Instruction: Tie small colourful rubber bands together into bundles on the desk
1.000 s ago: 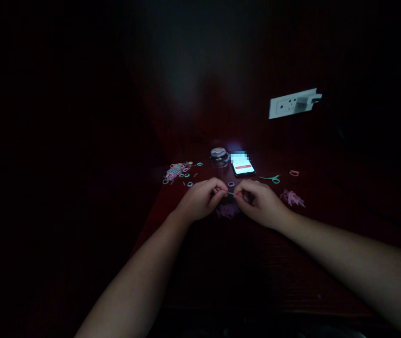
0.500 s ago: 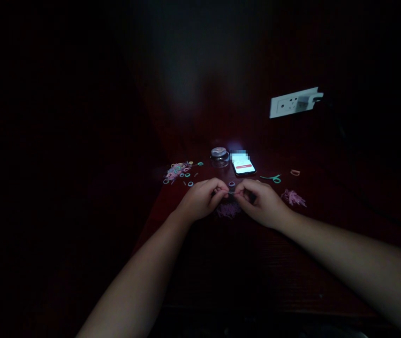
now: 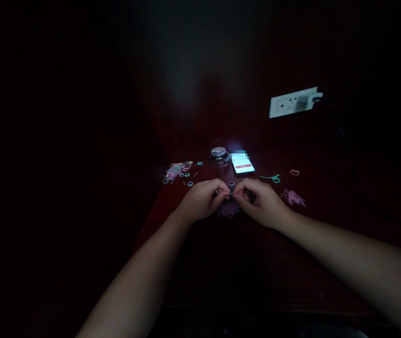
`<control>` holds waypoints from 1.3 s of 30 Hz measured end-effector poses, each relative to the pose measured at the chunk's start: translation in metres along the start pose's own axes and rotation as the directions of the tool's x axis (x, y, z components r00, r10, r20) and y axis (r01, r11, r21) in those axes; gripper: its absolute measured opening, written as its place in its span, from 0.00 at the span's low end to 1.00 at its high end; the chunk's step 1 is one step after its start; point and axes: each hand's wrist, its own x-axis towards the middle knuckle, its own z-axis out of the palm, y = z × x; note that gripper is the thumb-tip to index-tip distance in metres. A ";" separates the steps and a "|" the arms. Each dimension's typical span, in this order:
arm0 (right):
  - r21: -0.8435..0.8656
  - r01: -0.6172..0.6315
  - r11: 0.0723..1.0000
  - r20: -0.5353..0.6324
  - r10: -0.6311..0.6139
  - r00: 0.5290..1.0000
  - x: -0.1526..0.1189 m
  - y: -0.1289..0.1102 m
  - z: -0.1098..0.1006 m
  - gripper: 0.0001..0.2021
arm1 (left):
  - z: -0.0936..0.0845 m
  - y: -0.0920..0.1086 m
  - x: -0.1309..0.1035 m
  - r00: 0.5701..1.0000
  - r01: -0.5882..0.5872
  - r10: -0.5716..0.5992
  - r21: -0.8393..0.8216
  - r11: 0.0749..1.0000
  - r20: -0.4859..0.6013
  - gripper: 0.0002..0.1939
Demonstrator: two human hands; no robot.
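My left hand (image 3: 205, 199) and my right hand (image 3: 258, 201) meet almost fingertip to fingertip over the dark red table. Both are closed in a pinch on a small thin band (image 3: 231, 193) stretched between them; its details are hard to make out. Below the fingertips lies a pile of purple strips (image 3: 228, 210), partly covered by the hands. Just beyond the fingers sits a small purple ring (image 3: 231, 183). To the right of my right hand rests a pile of pink strips (image 3: 293, 197).
Colourful rings and bands (image 3: 176, 172) are heaped at the left. A lidded jar (image 3: 219, 157) stands beside a lit phone (image 3: 243, 163) at the back. Green scissors (image 3: 274, 178) and an orange-pink band (image 3: 294, 172) lie right. A socket (image 3: 291, 103) is on the wall.
My fingertips have come slightly closer together, and less of the thin band shows between them. Other things stay in place.
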 end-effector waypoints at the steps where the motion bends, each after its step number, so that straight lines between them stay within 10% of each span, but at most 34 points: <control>1: 0.006 -0.002 1.000 -0.002 0.002 1.000 0.000 0.000 0.000 0.01 | 0.000 0.000 0.000 1.000 -0.003 0.003 0.005 1.000 -0.004 0.04; 39: 0.056 0.027 0.998 -0.044 -0.025 0.999 0.000 -0.001 0.001 0.02 | -0.002 0.001 -0.001 0.997 -0.069 0.069 0.011 0.998 -0.026 0.06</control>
